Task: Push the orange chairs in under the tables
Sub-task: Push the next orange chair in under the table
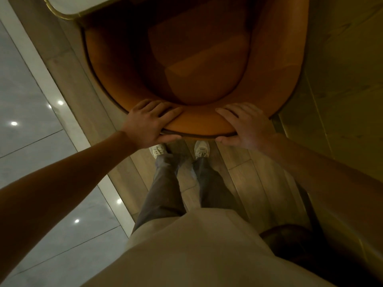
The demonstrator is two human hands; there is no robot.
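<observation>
Orange upholstery fills the upper middle of the frame: the orange chair (199, 65) stands directly ahead of us, its curved back at centre, its seat running toward the top edge, where the white table (66, 6) with a brass rim shows only as a corner at upper left.

Our left hand (148, 124) clasps the back rail left of centre, fingers laid close together over the top and thumb hooked beneath. Our right hand (245, 125) mirrors it right of centre, fingers slightly fanned on top, thumb under the rail — so both hands are closed on the chair.

Going left to right, the risks as we judge them: the left arm of the chair sits just beside that table corner, so a push angled leftward could knock upholstery against brass. The grey tile (31, 121) begins past a pale strip at far left (a change of surface that could catch a leg if the chair drifts that way). Uneven force between the hands would swing the chair off line.

Room looks better to the right — bare wood floor (342, 79) flanks the chair there. Whether the legs are clear under the table we cannot tell.
</observation>
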